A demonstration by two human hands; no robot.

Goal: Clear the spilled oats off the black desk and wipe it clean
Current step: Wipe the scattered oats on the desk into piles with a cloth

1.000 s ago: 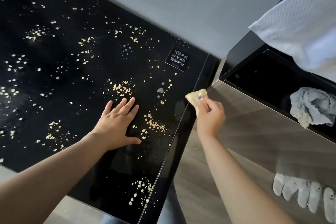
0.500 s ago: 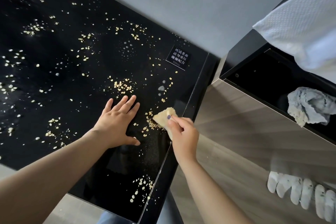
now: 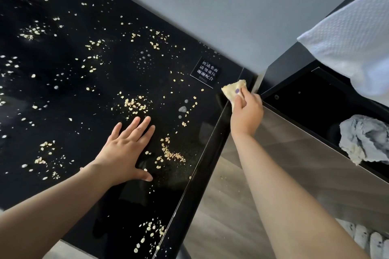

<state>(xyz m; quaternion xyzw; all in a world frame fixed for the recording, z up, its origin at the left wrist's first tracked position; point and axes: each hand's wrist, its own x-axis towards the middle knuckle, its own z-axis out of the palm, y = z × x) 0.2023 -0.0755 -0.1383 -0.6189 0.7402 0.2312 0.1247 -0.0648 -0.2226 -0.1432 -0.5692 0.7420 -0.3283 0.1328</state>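
Observation:
Oat flakes (image 3: 134, 104) lie scattered in clumps all over the glossy black desk (image 3: 63, 94), with one curved heap (image 3: 171, 153) close to its right edge. My left hand (image 3: 126, 149) rests flat on the desk, fingers straight and spread, just left of that heap. My right hand (image 3: 245, 109) pinches a small yellow cloth (image 3: 231, 89) at the desk's right edge, near the far corner. Some grey wet spots (image 3: 182, 109) sit between the two hands.
A small sign with white characters (image 3: 205, 72) is stuck to the desk by the grey wall. Right of the desk stands a dark open bin (image 3: 315, 103) holding a crumpled grey rag (image 3: 366, 139). A white towel (image 3: 353, 33) hangs at top right. Wood floor lies below.
My right hand, which had brought the cloth down onto the heap near my left hand, has swung back up to the desk's right edge near the corner. My left hand stayed flat.

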